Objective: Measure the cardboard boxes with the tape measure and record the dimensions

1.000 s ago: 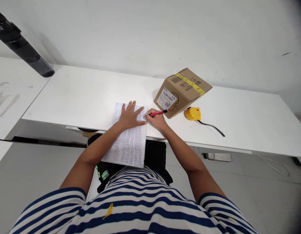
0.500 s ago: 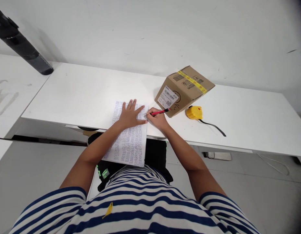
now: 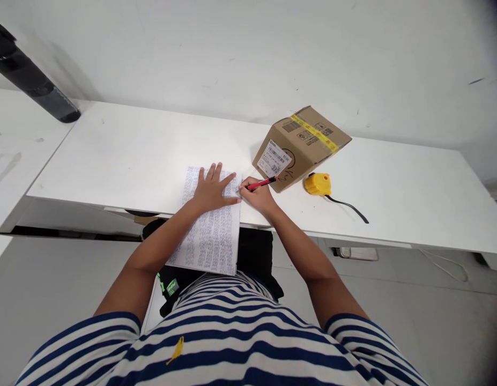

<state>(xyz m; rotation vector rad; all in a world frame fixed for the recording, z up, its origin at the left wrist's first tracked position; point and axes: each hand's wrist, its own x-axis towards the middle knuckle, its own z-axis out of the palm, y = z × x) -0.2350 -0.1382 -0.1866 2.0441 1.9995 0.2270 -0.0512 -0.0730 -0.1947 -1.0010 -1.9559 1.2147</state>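
A sheet of paper (image 3: pixel 212 241) covered in rows of small blue handwriting lies partly on the white table and hangs past its front edge toward my lap. My left hand (image 3: pixel 211 193) rests flat on its upper part with the fingers spread. At the paper's right edge, my right hand (image 3: pixel 256 195) is closed round a red pen (image 3: pixel 261 183) with a black end. The pen slants up to the right, its tip close to the paper near my left thumb and forefinger. Whether the tip touches the paper I cannot tell.
A cardboard box (image 3: pixel 304 145) with yellow tape and a white label stands just beyond my right hand. Right of it lies a yellow tape measure (image 3: pixel 318 184) with a black strap. A dark cylinder (image 3: pixel 35 80) leans at the far left. Behind the table (image 3: pixel 131 145) rises a white wall.
The whole view has shifted slightly, so everything sits a little further left. My hands, the pen and the paper keep nearly the same places relative to each other.
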